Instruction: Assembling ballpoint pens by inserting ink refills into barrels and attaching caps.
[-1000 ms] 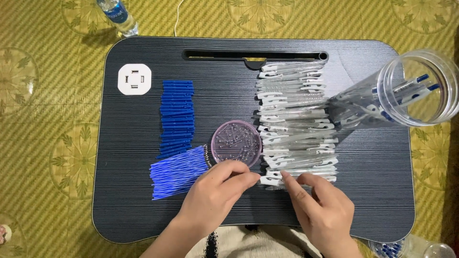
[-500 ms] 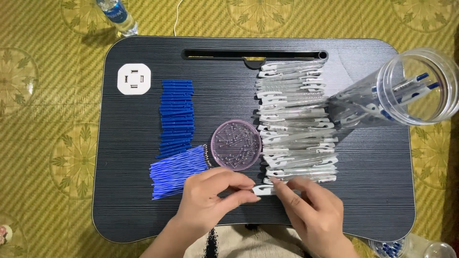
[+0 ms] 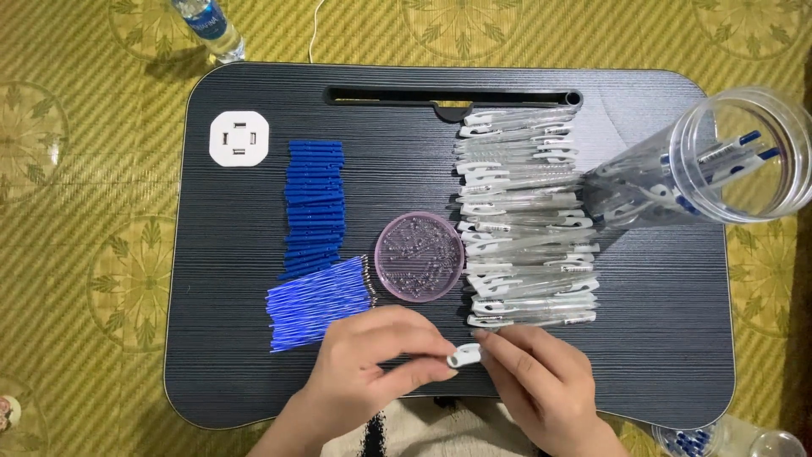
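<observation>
Nearest to me, my left hand and right hand meet at the near edge of the dark tabletop. Between their fingertips I pinch a small white pen part, both hands narrowed around it; it sits just above the tabletop, in front of the bottom of the pen stack. Just left of my left hand lies a fan of thin blue refills, tips pointing right. Beyond my fingers stands a round pink dish holding tiny metal pieces, too small for me to tell apart. To its right runs a long column of clear pen barrels with white clips, stacked toward the far edge. To the dish's left is a neat row of blue caps. Farther left sits a white square block. At the right, a clear plastic jar lies tilted with pens inside. Past the far edge, a water bottle rests on the yellow patterned mat.
</observation>
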